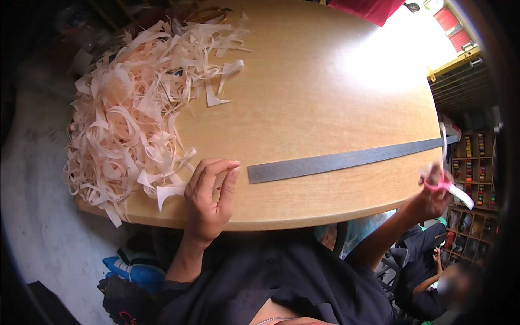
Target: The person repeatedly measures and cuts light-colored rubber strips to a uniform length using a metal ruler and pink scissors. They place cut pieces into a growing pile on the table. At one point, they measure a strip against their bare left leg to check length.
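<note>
My left hand (208, 203) is raised at the table's near edge, thumb and index fingertips brought together. Whatever they pinch, if anything, is too small to make out. Just right of these fingertips lies a long steel ruler (325, 164), slanting up toward the right edge. Out past the table's right side, my right hand (433, 197) is blurred and closed around what look like pink-handled scissors (437, 184). A pale part points from them to the lower right. A thin whitish strip (444, 142) curves above that hand, across the ruler's far end.
A large heap of pale pink fabric scraps (130, 119) covers the left of the wooden table (303, 81). Red cloth (368, 8) is at the far edge. Another person (433, 271) sits at the lower right, near shelves of coloured spools (476, 168). A blue bundle (132, 271) lies below left.
</note>
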Available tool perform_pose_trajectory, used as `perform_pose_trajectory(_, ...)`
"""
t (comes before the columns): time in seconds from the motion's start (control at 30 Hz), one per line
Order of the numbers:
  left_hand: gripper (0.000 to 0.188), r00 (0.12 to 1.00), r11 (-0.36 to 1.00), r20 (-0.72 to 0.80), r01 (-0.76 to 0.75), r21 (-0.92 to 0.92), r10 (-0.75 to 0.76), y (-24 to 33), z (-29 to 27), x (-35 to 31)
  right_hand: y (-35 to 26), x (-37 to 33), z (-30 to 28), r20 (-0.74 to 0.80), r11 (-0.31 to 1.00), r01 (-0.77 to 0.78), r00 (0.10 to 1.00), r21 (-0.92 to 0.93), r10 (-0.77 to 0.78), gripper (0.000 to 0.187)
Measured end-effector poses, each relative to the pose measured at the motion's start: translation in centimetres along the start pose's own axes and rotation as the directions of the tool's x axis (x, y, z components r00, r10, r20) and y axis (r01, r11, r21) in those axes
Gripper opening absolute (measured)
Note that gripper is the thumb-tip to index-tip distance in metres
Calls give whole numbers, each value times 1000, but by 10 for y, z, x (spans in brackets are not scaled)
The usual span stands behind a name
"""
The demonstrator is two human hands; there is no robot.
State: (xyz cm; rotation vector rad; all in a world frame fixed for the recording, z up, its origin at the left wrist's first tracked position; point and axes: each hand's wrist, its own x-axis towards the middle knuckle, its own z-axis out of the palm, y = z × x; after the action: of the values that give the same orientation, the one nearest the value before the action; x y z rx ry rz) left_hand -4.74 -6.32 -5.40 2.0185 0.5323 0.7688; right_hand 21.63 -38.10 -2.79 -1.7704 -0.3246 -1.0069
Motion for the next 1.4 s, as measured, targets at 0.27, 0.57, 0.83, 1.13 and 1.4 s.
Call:
perform_pose_trajectory(0.27, 11, 990, 991, 99, -107, 86, 99, 2, 2, 9, 191, -198, -215, -289, 410, -345, 937, -844, 194, 24)
perform_pose_trajectory(0.57, 17, 993, 991, 104, -75, 114, 63, 6, 2, 9, 198, -329, -357, -280, -254, -123, 530, -959, 800, 35)
perform_pose_trajectory(0.83, 23, 971, 968, 180, -189, 163, 159, 18, 20, 11, 203, -280, -337, -411, -390, -172, 598, -905, 688, 31)
perform_pose_trajectory(1.13, 36, 939, 946, 244, -285, 153, 243, 27, 38, 17, 188, -182, -276, -418, 93, -451, 873, -888, 250, 27)
perform_pose_trajectory(1.4, 36, 909, 943, 315, -317, 100, 273, 46, 70, 24, 172, -75, -171, -331, 613, -225, 941, -758, -64, 32)
